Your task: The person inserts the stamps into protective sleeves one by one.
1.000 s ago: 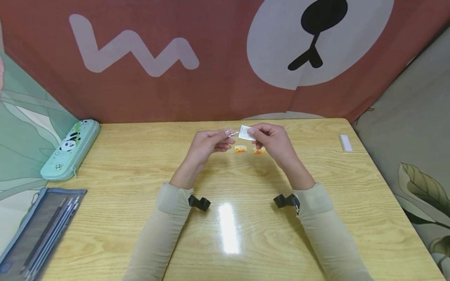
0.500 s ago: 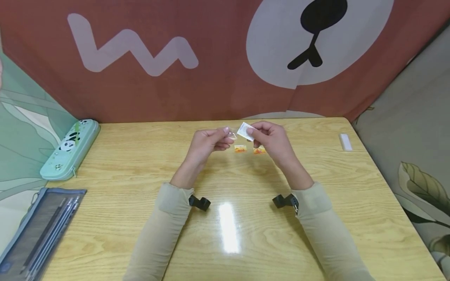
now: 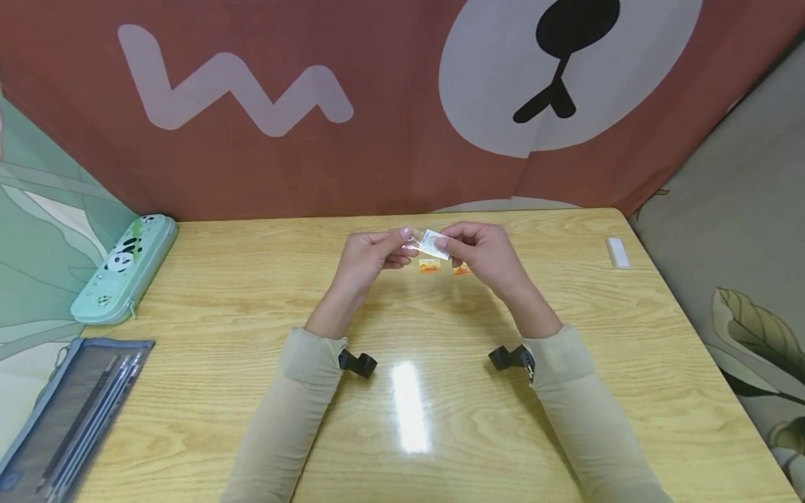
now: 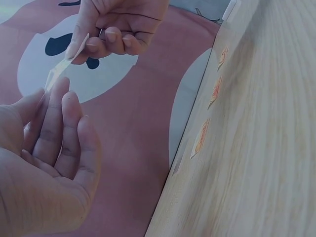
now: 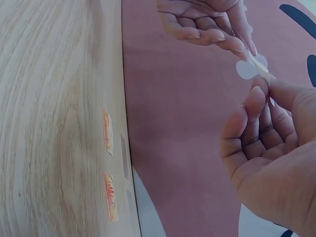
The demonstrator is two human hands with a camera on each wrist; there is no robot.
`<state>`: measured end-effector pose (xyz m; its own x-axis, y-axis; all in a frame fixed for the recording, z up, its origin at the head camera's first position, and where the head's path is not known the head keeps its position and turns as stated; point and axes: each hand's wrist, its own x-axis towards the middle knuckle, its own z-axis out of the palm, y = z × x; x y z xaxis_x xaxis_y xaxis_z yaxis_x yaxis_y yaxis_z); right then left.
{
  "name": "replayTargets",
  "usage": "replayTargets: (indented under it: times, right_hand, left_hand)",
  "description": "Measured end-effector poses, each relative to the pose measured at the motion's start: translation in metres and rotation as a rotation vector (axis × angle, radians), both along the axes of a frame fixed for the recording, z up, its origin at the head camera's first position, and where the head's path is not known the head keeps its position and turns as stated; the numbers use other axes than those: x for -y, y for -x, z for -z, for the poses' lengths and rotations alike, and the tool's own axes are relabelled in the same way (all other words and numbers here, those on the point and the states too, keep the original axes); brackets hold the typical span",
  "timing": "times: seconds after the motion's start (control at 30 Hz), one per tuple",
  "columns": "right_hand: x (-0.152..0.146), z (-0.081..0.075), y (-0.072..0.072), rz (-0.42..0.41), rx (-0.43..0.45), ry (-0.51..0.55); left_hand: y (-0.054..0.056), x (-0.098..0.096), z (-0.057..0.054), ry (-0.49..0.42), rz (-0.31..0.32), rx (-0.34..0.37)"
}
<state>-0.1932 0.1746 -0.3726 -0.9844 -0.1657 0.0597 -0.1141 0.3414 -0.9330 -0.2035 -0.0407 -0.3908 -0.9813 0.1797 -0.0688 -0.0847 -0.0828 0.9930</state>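
Note:
Over the far part of the table, both hands are raised close together. My left hand [image 3: 374, 256] pinches a small piece of clear, shiny plastic [image 3: 411, 243] between thumb and fingers; it looks like a little bag. Between thumb and forefinger, my right hand [image 3: 486, 253] holds a small white card [image 3: 432, 244] with faint print. The card's left edge meets or overlaps the plastic; whether it lies inside cannot be told. In the left wrist view the pale card [image 4: 61, 66] spans the gap between the two hands. Small orange-yellow cards [image 3: 430, 265] lie on the table below, one partly behind my right hand.
A mint panda pencil case [image 3: 126, 269] lies at the table's left edge. Nearer is a mesh zip pouch [image 3: 78, 412] with pencils inside. A white eraser-like block [image 3: 618, 253] sits at the far right. A printed red cloth [image 3: 390, 161] hangs behind the table [image 3: 251, 293].
The white card first moved apart from the plastic and tilted, then came down and left against it. The plastic now shows more spread out. My left hand has barely moved.

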Motion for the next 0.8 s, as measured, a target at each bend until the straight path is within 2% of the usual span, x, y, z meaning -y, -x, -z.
replayTargets:
  times: [0.4,0.8]
  right_hand:
    - [-0.0018,-0.002,0.0012,-0.022,0.076,-0.083]
    - [-0.0029,-0.0029,0.0016,-0.006,0.102,-0.044]
  left_hand:
    - [-0.0015,-0.0042,0.0004,0.028,-0.021,-0.03]
    - [-0.0016,-0.0061,0.0024,0.019,-0.029,-0.054]
